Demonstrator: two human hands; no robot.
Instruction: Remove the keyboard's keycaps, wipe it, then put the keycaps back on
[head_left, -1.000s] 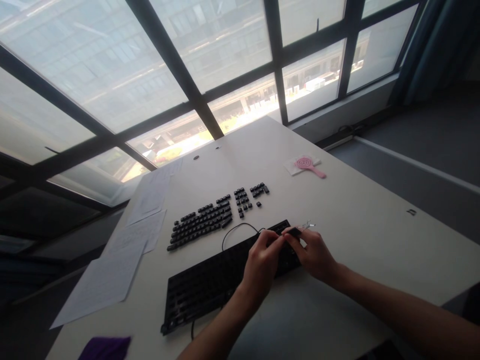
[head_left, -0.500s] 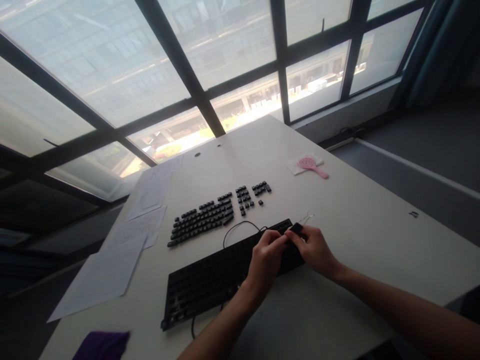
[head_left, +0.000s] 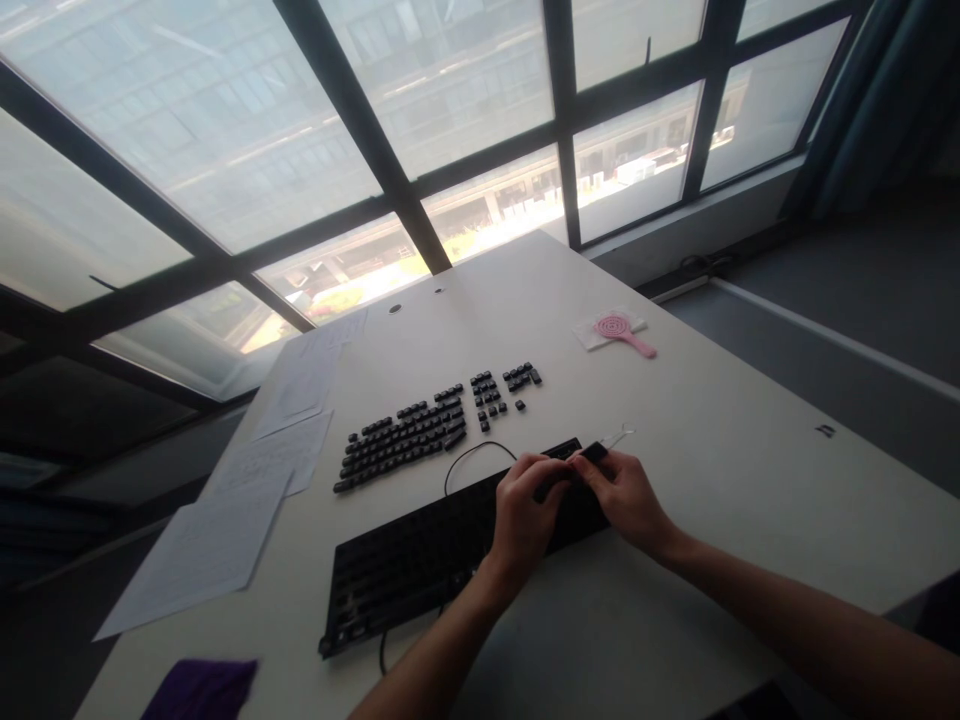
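A black keyboard [head_left: 409,565] lies slanted on the white table under my hands, most of its keys stripped off. My right hand [head_left: 630,500] is closed around a keycap puller [head_left: 595,453] with a black handle; its thin wire ends point away to the right. My left hand [head_left: 529,505] is curled over the keyboard's right part, its fingertips pinched together and meeting the right thumb. What they hold, if anything, is too small to make out. Behind the keyboard, loose black keycaps [head_left: 405,437] stand in rows, arranged like a keyboard layout.
Papers [head_left: 202,555] lie along the table's left edge. A purple cloth [head_left: 201,690] sits at the front left. A pink hairbrush [head_left: 619,328] rests on a white packet at the back right. The keyboard's black cable [head_left: 469,452] loops behind it. Windows [head_left: 465,90] rise beyond the table.
My left hand has shifted slightly, its thumb and fingers now more bent with a gap between them. The right hand and puller stay nearly in place.
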